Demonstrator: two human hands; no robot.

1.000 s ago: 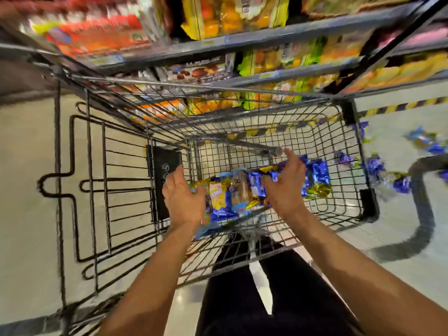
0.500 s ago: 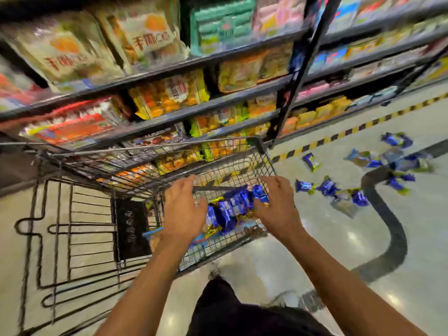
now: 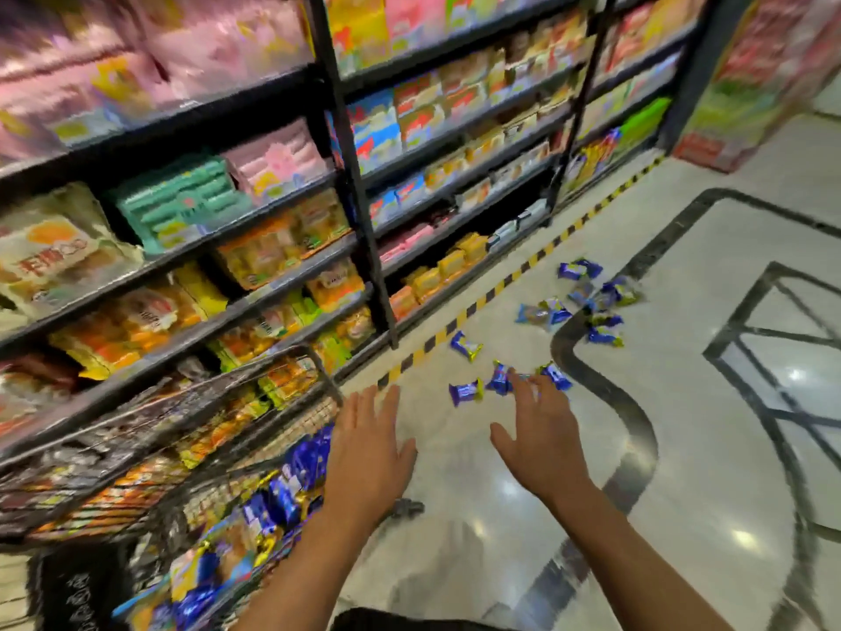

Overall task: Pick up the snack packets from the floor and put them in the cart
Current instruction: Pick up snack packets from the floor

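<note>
Your left hand [image 3: 371,453] and right hand [image 3: 541,437] are spread, empty; grabbing many slick packets [image 3: 465,392] risks dropping some short of the cart [image 3: 327,380].

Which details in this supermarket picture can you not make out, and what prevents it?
- Cart, head view: smeared by motion, cut off at the lower left.
- Packets in the cart: count lost to blur and the left hand.
- Floor packets: print too small.
- Packets near the right hand: partly hidden by its fingertips.
</note>
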